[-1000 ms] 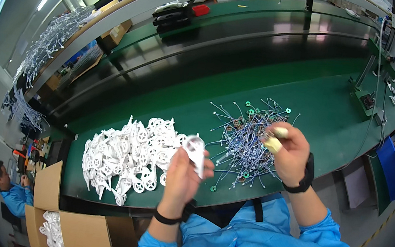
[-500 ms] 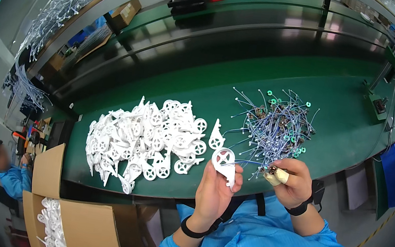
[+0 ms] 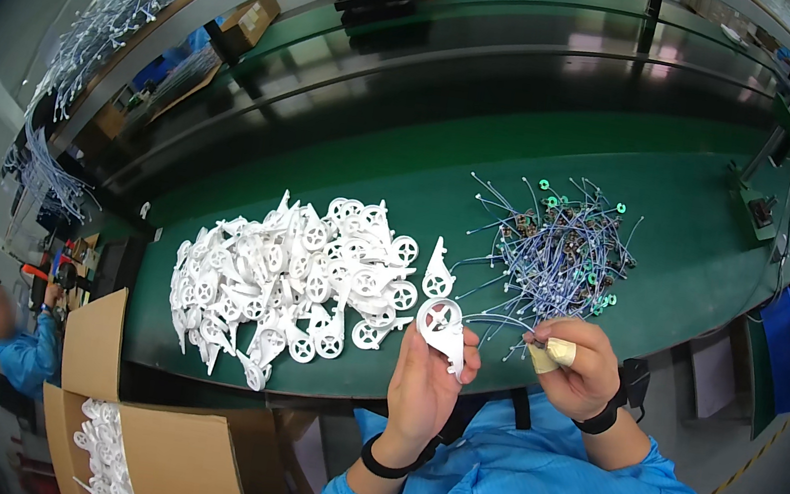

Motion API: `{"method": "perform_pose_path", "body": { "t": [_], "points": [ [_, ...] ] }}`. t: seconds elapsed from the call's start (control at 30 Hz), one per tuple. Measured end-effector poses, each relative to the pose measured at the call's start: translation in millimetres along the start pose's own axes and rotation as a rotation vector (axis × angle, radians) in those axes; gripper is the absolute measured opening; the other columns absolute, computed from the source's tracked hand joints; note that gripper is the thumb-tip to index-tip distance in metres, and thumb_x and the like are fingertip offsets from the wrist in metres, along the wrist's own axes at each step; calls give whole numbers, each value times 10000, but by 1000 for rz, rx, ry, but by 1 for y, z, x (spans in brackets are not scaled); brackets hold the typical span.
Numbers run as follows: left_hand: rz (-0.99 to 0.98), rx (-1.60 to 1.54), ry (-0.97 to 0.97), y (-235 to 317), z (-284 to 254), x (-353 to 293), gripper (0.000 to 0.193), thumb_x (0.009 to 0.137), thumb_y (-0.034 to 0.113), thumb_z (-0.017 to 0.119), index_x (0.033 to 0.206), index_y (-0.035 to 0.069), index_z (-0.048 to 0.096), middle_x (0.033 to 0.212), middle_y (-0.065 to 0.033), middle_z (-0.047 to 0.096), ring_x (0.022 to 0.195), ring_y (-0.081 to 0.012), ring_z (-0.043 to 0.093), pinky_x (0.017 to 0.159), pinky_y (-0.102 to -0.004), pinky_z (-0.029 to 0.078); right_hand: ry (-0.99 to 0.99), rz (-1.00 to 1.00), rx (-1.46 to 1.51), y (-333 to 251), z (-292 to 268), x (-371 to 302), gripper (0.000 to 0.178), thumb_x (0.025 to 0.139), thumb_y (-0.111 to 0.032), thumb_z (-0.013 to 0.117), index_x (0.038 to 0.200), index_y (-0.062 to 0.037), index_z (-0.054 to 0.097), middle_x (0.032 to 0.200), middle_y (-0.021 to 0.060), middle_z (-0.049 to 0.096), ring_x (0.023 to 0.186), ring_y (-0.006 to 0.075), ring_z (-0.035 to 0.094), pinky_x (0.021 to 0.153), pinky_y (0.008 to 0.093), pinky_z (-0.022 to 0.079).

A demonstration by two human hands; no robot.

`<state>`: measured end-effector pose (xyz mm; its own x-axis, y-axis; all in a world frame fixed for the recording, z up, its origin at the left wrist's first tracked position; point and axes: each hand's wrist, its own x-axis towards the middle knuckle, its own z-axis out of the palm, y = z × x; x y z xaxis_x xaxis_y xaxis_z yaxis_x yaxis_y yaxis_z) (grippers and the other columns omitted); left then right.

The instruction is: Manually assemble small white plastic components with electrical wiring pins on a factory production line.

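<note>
My left hand (image 3: 422,390) is closed on a white plastic housing (image 3: 441,332), which has a round spoked ring at one end and a tapered tail. My right hand (image 3: 580,367), with pale tape wrapped on the thumb and a finger, pinches a thin blue-white wire (image 3: 498,320). The wire bows across from the housing to these fingertips. Whatever sits at its end is mostly hidden between them. A similar loose white housing (image 3: 438,269) lies just beyond my left hand. Beyond my right hand spreads a heap of wires (image 3: 567,246) with brown and green ends.
A large pile of white housings (image 3: 295,278) covers the left part of the green table (image 3: 407,163). At the lower left stands an open cardboard box (image 3: 173,459) holding more white parts. Another person (image 3: 27,347) in blue sits at far left. A metal fixture (image 3: 759,207) stands at right.
My left hand and the housing have shifted slightly left. My right fingers have turned and closed in, so the brown piece seen between them is now mostly hidden. The other person's arm has risen.
</note>
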<state>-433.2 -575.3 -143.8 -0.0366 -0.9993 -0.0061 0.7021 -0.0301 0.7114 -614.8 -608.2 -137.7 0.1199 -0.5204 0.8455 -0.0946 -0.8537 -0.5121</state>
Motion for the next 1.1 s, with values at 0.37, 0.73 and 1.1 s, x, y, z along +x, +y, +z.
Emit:
{"method": "perform_pose_path", "body": {
  "t": [0.37,0.73,1.1],
  "points": [
    [76,625,-172,-24,8,-8,513,1043,315,305,1432,-19,303,1069,-86,556,842,-97,510,710,-228,430,-200,360,214,-4,0,-5,336,790,86,654,1109,-4,605,1071,153,635,910,244,637,752,326,516],
    [158,378,-105,-53,30,-13,507,1046,316,281,1405,-41,281,1301,-146,438,1185,-194,458,1000,-331,381,42,242,-65,-7,11,-11,288,777,39,671,1055,-25,633,1082,119,665,933,272,635,826,348,487],
    [242,411,-106,-56,31,-14,541,1042,264,330,1448,-76,225,1345,-174,445,1185,-209,482,1016,-326,376,265,378,299,-3,24,-20,335,782,43,683,1100,-25,603,1096,123,545,917,211,588,753,291,504]
  ]
}}
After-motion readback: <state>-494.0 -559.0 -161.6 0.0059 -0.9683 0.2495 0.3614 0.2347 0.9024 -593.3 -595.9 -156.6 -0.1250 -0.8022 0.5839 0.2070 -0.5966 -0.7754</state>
